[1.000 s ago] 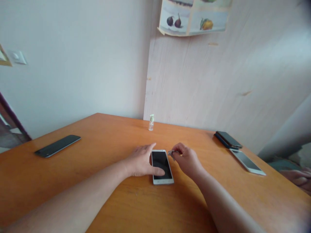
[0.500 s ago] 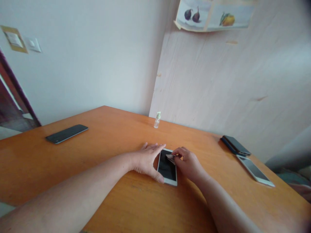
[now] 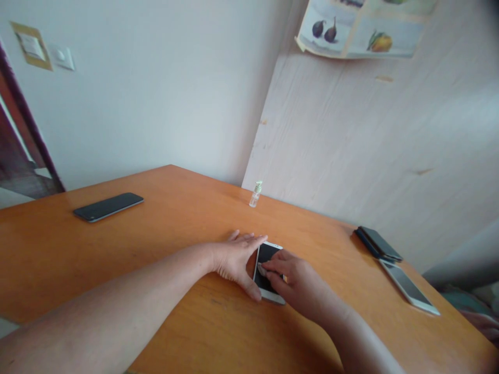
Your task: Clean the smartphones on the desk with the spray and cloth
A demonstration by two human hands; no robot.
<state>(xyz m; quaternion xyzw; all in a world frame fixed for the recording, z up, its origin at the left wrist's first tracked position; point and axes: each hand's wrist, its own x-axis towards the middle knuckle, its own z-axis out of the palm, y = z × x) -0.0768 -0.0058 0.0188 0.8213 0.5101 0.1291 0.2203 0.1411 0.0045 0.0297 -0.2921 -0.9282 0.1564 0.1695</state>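
A white-framed smartphone [image 3: 268, 297] lies face up on the table, its dark screen partly covered by my right hand. Along its left side my left hand [image 3: 239, 262] is spread wide, the index finger at the top corner and the thumb at the bottom corner, bracing it. My right hand [image 3: 294, 278] pinches a small crumpled whitish cloth [image 3: 261, 269] against the screen, near the left edge. Most of that cloth is hidden under the fingers.
On the wooden table [image 3: 195, 332], a clear pump bottle [image 3: 254, 195] stands behind the hands. A dark phone [image 3: 109, 206] lies at the left. At the right are a dark wallet-like item [image 3: 378, 243] and another white phone [image 3: 409, 286]. A wall rises behind.
My right hand has moved with the cloth down and left across the screen, from its upper right to the left edge. The left hand stays on the phone; the camera view has shifted slightly.
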